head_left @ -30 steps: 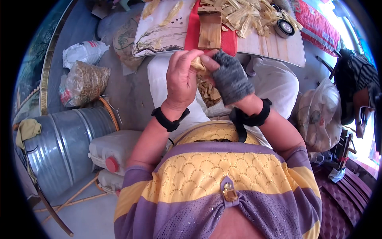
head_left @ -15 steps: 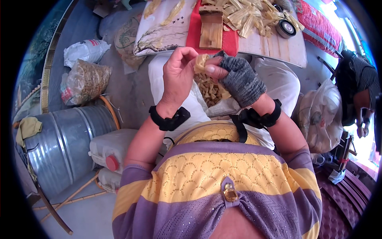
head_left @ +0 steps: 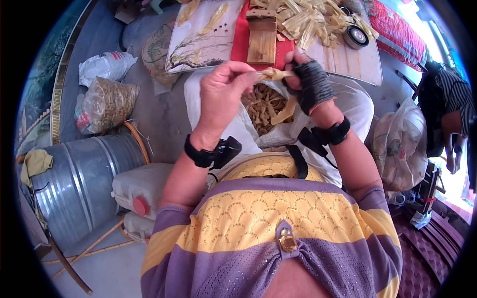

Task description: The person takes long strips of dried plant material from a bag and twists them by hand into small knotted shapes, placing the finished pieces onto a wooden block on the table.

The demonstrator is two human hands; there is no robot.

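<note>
My left hand (head_left: 221, 97) pinches one end of a twisted, knotted yellowish strip (head_left: 273, 74). My right hand (head_left: 311, 83), in a dark grey fingerless glove, has its fingers closed on the other end, so the strip stretches crosswise between them. Below it, an open pale sack (head_left: 273, 134) between my knees holds several knotted tan pieces (head_left: 261, 107). Just beyond my hands, a wooden block with a raised back piece (head_left: 262, 44) lies on a red cloth (head_left: 241, 39) on a low table (head_left: 198, 49).
Loose yellow strips (head_left: 308, 22) and a black-rimmed round object (head_left: 357, 36) are on the table. Stuffed sacks (head_left: 107, 104), a metal drum (head_left: 84, 184) and plastic jugs (head_left: 139, 186) stand at my left. At right are a bagged bundle (head_left: 397, 149) and another person (head_left: 452, 94) in stripes.
My hands have drawn apart, the right one moving up and rightward, the left slightly leftward. The bunched strip now lies stretched between them, and more of the sack's contents shows.
</note>
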